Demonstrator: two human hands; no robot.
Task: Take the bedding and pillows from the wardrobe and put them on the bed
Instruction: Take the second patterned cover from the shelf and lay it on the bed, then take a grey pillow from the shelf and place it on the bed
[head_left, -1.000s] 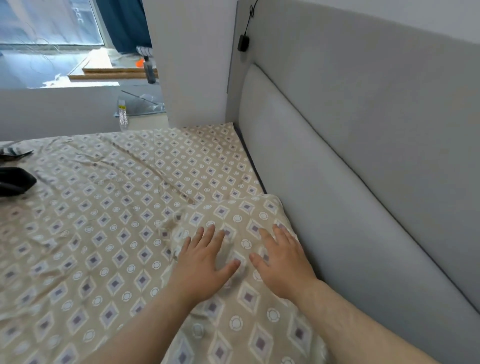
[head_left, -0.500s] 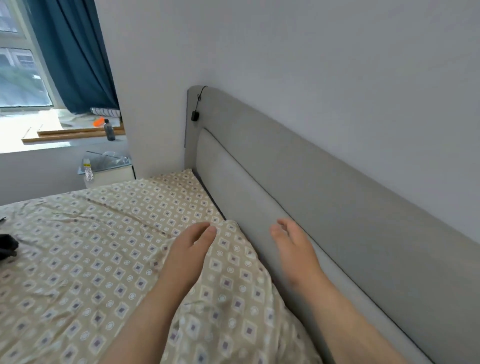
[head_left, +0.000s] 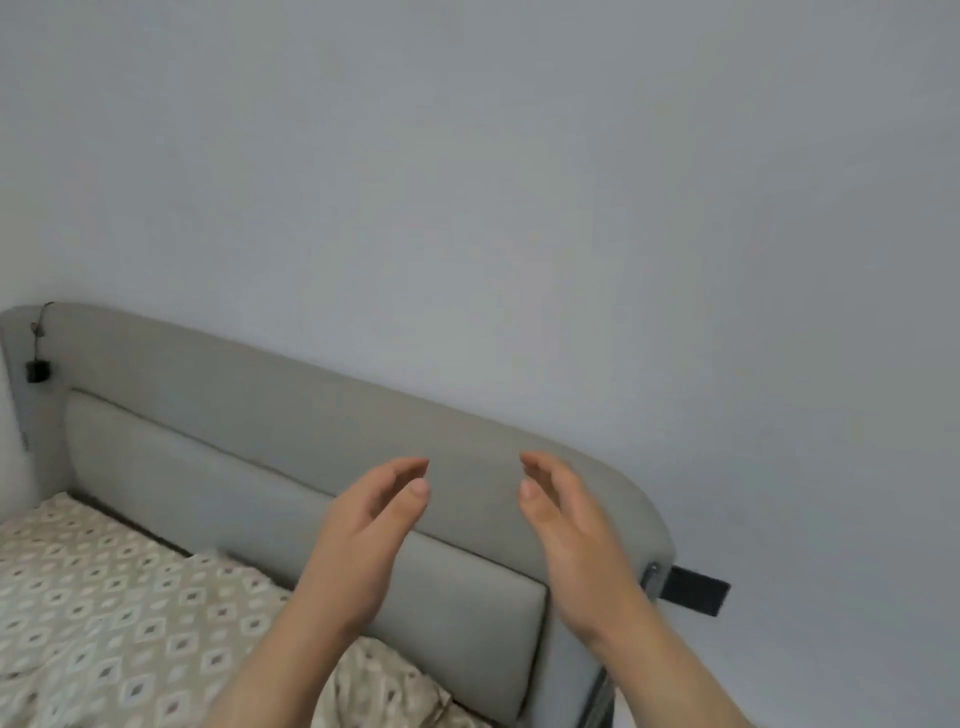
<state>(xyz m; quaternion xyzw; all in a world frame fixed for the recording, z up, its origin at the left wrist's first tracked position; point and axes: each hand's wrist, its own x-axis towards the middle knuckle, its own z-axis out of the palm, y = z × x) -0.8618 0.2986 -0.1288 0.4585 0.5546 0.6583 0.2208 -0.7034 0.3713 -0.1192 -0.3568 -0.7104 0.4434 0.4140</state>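
The bed fills the lower left, covered in beige bedding with a diamond pattern. A pillow in the same fabric lies by the grey headboard, partly hidden behind my left forearm. My left hand and my right hand are raised in the air in front of the headboard, palms facing each other, fingers loosely apart. Both hands hold nothing and touch nothing. The wardrobe is out of view.
A plain grey wall fills the upper part of the view. A small black device hangs on a cord at the headboard's left end. A black bracket sticks out beside the headboard's right end.
Both hands have lifted off the pillow and risen in front of the headboard. The view has swung up and to the right, so the window and most of the bed have left the frame.
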